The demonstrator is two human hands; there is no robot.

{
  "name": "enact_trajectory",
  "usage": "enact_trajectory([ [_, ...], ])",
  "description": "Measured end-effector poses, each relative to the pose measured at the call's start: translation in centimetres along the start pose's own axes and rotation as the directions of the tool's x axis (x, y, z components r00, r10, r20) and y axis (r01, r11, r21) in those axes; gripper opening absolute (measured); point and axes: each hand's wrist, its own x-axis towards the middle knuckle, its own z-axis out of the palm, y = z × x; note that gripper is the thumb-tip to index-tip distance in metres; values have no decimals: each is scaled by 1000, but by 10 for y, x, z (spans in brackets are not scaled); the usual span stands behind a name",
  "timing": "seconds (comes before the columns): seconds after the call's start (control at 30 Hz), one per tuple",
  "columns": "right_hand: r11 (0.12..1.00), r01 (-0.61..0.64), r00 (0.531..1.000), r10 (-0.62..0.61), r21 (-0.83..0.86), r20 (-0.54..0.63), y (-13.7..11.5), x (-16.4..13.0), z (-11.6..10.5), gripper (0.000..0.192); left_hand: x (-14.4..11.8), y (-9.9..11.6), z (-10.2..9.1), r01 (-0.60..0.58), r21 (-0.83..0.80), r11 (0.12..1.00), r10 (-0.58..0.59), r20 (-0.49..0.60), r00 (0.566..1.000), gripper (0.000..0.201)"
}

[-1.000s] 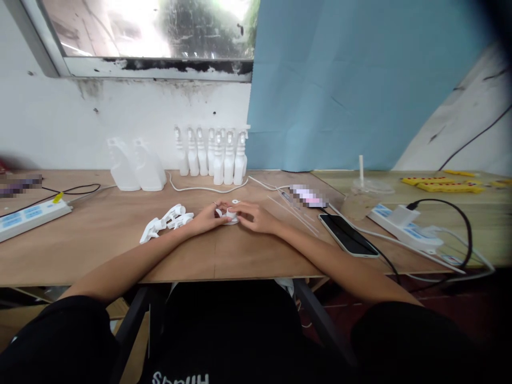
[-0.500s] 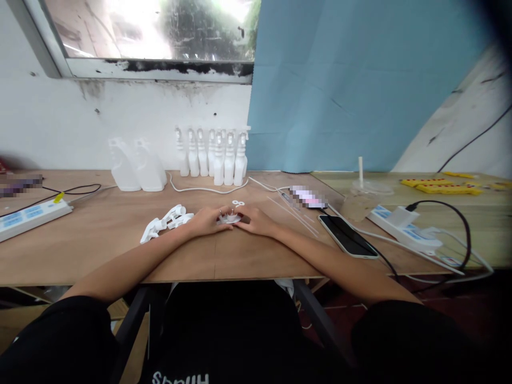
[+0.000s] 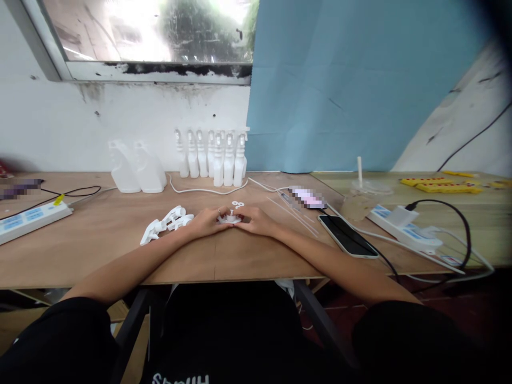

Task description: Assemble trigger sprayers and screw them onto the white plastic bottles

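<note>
Two hands, the left hand and the right hand, meet at one small white part. At twelve o'clock stand six slim spray bottles, with two wider bottles at eleven. There are two power strips, one phone at three o'clock, and one lidded cup.

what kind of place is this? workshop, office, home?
Most likely a small assembly workbench, makeshift rather than a factory line. A plywood table carries a row of white spray bottles at the wall and loose trigger sprayer heads, while both hands work a small white part.
</note>
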Motion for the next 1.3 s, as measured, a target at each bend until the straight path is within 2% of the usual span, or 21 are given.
enact_trajectory([
  [0.23,996,-19,999,22,-89,32,-3,-1,0,26,2,-1,0,-29,-29,999,29,-5,1000,38],
  [0.47,1000,23,998,-21,-20,64,-5,4,-5,23,1,1,1,-11,-23,1000,11,-3,1000,37],
  [0.57,998,48,996,-45,-37,82,-3,2,-7,24,1,1,1,9,-28,1000,-10,-7,1000,40],
  [0.7,991,15,997,-3,-136,82,-2,1,-4,34,2,-1,4,55,-97,994,-59,-40,997,51],
  [0.8,988,-27,998,35,-150,56,-6,4,1,35,2,-2,7,59,-122,991,-66,-52,996,57],
  [0.97,987,-160,986,159,11,53,-9,7,6,39,0,1,9,76,-105,992,-82,-61,995,53],
  [1.1,965,-195,979,182,173,89,-1,4,7,40,0,1,9,85,-128,988,-92,-52,994,54],
  [1.23,879,-257,965,211,402,156,6,6,2,34,1,2,5,76,-112,991,-78,-16,997,54],
  [1.3,840,-308,950,292,447,106,11,10,-4,36,2,4,4,64,-77,995,-63,12,998,56],
])
